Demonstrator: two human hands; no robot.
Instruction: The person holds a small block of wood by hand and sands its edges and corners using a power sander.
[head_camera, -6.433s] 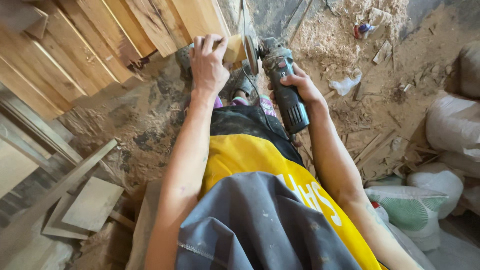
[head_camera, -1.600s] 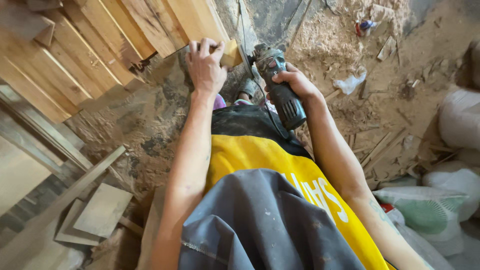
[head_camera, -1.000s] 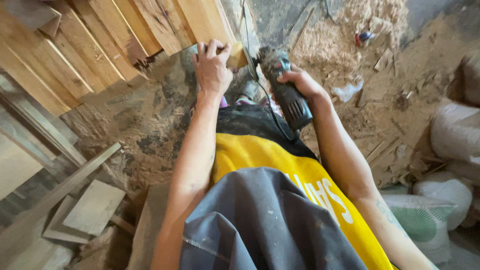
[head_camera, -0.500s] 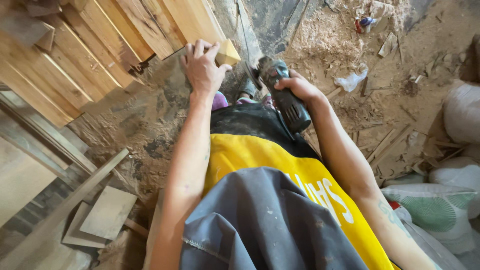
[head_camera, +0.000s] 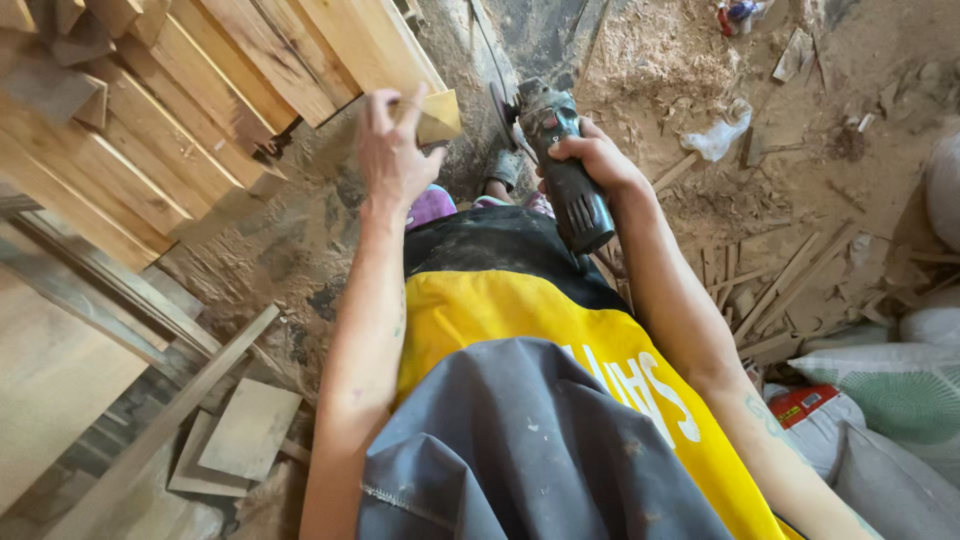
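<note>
My left hand (head_camera: 392, 150) grips a small pale wooden block (head_camera: 437, 115), held up in front of me with one corner pointing right. In my right hand (head_camera: 596, 160) is a dark angle grinder (head_camera: 560, 160), its disc (head_camera: 497, 102) pointing up and left, a short gap away from the block. The grinder's cord runs up past the disc. Below my arms I see my yellow shirt and grey apron.
A stack of long wooden planks (head_camera: 180, 110) leans at the upper left. Flat offcuts (head_camera: 245, 440) and a slat lie at the lower left. Sawdust, wood strips (head_camera: 780, 285) and a plastic scrap (head_camera: 722, 135) cover the floor at right, with filled sacks (head_camera: 890, 375) at the right edge.
The grinder disc, pressed against the block one second ago, has pulled away from it. My left hand has turned the block and lifted it slightly.
</note>
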